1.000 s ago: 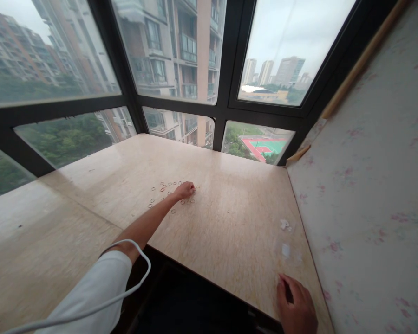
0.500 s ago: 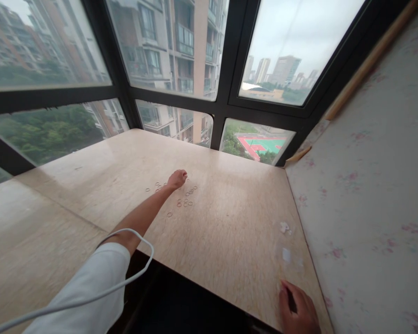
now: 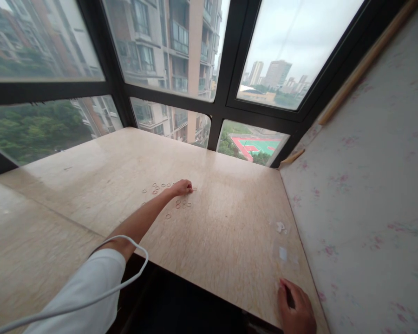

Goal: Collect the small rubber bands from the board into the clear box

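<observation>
My left hand (image 3: 183, 187) reaches far across the stone sill, its fingers pinched together and pointing down among several small thin rings. One ring (image 3: 194, 189) lies right beside the fingertips; whether anything is between them is too small to make out. More rings lie to the left, such as one ring (image 3: 144, 191) on its own, and nearer me a ring (image 3: 168, 216) and a cluster of touching rings (image 3: 183, 204). At the lower right my right hand (image 3: 297, 307) rests near the front edge, fingers curled with thumb and forefinger together. What it may hold cannot be seen.
A clear plastic bag with a white label (image 3: 283, 253) and a crumpled white piece (image 3: 281, 227) lie by the papered wall (image 3: 355, 195) on the right. A white cable (image 3: 144, 266) loops over my left forearm. Dark window frames (image 3: 214, 132) border the sill (image 3: 230, 246).
My left hand has shifted a little to the right and nearer me, now beside the right-hand rings. The view has turned slightly. My right hand keeps its pose.
</observation>
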{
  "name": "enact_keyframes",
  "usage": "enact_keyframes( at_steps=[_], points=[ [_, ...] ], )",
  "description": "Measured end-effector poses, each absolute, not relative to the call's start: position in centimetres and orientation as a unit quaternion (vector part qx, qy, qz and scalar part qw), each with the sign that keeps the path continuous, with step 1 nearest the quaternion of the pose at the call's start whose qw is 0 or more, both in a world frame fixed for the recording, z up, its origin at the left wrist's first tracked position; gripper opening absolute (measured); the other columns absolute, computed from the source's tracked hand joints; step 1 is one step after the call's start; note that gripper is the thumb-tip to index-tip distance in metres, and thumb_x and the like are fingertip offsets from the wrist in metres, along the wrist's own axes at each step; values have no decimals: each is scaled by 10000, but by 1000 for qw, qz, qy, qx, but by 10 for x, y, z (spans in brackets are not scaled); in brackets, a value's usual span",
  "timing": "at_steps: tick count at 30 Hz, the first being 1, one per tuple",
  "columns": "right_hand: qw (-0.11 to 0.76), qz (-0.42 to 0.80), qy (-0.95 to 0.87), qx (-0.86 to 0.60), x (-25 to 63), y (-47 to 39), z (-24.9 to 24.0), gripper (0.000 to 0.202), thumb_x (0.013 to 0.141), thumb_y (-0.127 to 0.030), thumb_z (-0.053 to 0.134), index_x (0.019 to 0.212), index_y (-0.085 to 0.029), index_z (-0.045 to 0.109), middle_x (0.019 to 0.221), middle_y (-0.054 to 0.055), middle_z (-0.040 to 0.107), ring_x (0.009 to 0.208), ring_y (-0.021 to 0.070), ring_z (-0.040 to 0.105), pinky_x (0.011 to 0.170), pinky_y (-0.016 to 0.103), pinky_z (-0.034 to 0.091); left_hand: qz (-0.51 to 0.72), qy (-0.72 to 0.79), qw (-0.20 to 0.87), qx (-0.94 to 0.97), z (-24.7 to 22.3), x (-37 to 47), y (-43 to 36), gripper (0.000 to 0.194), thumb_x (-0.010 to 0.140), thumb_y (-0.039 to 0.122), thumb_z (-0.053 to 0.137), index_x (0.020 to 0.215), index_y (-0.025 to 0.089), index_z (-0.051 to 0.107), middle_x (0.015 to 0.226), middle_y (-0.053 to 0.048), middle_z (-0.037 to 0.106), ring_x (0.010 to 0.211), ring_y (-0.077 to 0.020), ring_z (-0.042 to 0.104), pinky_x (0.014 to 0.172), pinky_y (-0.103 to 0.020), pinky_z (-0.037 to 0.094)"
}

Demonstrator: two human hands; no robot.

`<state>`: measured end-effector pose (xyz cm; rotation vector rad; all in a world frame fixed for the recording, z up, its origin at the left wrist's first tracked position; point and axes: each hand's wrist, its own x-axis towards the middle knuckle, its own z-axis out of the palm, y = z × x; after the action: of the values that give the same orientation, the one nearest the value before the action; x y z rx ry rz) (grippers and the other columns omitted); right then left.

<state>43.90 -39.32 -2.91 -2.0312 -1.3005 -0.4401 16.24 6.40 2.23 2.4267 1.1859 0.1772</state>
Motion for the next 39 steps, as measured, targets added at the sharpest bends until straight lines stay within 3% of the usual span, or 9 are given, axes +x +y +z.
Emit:
enact_keyframes(
  at_steps=[10,15,22,27,33,39],
  points=[
    [328,-189,-514,-769,440,-395,-25,406,914,-448,431,877,-120,667,837,121,688,774,221,627,752,341,478,116,482,191,847,26,149,77,201,777,247,550,870,179,715,939,-58,716,906,-185,631,775,-222,458],
    [350,-186,-493,-775,442,-396,-25,445,907,-495,426,863,-130,676,837,117,697,761,222,640,738,337,483,137,497,168,840,36,123,65,316,867,289,431,994,169,694,1055,-66,696,968,-179,615,834,-228,443],
    [357,-167,-478,-785,441,-396,-25,516,884,-568,407,866,-130,680,850,131,695,770,238,642,743,356,486,88,550,135,820,36,34,22,239,789,306,534,947,201,680,846,-51,686,820,-196,620,740,-263,450],
    [339,-163,-487,-788,442,-396,-23,537,875,-591,389,854,-137,675,832,131,696,754,243,641,717,355,482,67,592,106,796,37,-8,-5,210,808,303,518,920,183,649,887,-70,649,831,-203,610,708,-269,444],
    [324,-178,-486,-792,442,-395,-23,533,868,-583,374,829,-143,671,823,131,699,742,253,640,709,362,477,92,588,89,798,25,27,-49,231,881,287,445,1007,185,610,972,-78,632,888,-189,593,748,-275,431],
    [312,-185,-485,-796,439,-394,-19,499,875,-547,378,839,-146,671,824,132,698,742,256,639,709,362,475,124,517,137,835,17,91,-83,207,858,282,505,991,201,640,946,-84,634,901,-204,573,799,-304,423]
  ],
)
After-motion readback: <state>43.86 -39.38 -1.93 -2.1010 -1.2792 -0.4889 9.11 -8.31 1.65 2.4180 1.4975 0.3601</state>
